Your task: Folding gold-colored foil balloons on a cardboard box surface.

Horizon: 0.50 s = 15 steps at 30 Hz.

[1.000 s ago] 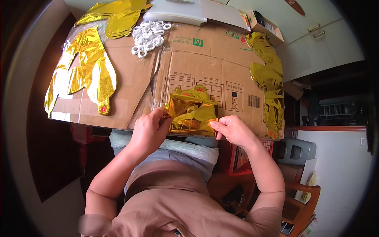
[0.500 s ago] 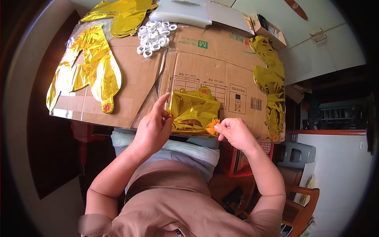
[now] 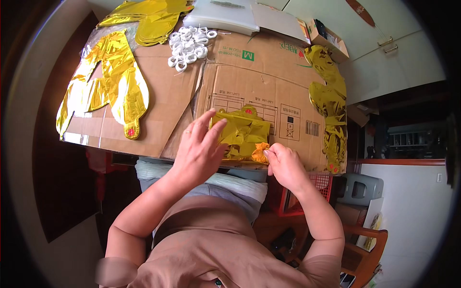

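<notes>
A gold foil balloon [image 3: 247, 128], folded into a rough rectangle, lies near the front edge of the cardboard. A small red mark shows on the rounded tab at its far side. My left hand [image 3: 199, 146] is over its left part, fingers stretched and apart; whether the fingertips touch the foil I cannot tell. At the near right corner, my right hand [image 3: 284, 161] pinches a crumpled orange piece [image 3: 260, 152] between thumb and fingers. Whether that piece is joined to the foil is hidden.
Flat gold foil balloons lie at the left [image 3: 115, 77], far left [image 3: 161, 24] and right edge [image 3: 329, 105] of the cardboard [image 3: 168, 96]. White string loops [image 3: 187, 45] are heaped at the back, beside a clear plastic box [image 3: 218, 17]. Below right is a red crate [image 3: 295, 201].
My left hand has moved right, from the foil's left edge to over it, its fingers spreading. My right hand still pinches the orange piece, shifted slightly.
</notes>
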### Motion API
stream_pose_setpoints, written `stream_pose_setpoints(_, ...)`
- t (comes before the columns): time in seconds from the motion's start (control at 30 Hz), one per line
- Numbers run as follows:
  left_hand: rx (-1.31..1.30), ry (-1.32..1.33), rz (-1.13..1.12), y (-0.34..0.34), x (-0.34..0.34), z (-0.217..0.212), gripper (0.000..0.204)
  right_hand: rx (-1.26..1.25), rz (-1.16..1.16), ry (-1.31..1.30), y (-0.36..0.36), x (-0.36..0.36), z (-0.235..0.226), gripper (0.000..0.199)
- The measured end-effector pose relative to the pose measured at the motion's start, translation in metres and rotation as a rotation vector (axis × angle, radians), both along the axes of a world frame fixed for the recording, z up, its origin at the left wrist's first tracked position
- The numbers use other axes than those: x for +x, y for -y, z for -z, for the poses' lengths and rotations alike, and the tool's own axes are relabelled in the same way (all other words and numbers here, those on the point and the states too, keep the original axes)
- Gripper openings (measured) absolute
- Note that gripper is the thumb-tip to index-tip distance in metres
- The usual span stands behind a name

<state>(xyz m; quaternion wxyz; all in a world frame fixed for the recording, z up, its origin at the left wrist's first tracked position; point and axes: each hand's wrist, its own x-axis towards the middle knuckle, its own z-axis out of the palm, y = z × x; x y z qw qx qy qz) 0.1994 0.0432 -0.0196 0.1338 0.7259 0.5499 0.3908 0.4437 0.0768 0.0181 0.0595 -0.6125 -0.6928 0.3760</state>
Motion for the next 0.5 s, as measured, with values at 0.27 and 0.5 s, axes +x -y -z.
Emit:
stream_pose_setpoints(0.27, 0.042, -0.293, -0.010, 0.005, -0.007, 0.017, 0.042, 0.068, 0.009, 0.023, 0.003, 0.001, 0.010, 0.027)
stream_pose_setpoints(0.5, 0.079, -0.249, 0.216, -0.003, 0.011, -0.006, 0.043, 0.050, 0.033, 0.005, 0.000, 0.005, 0.006, 0.025)
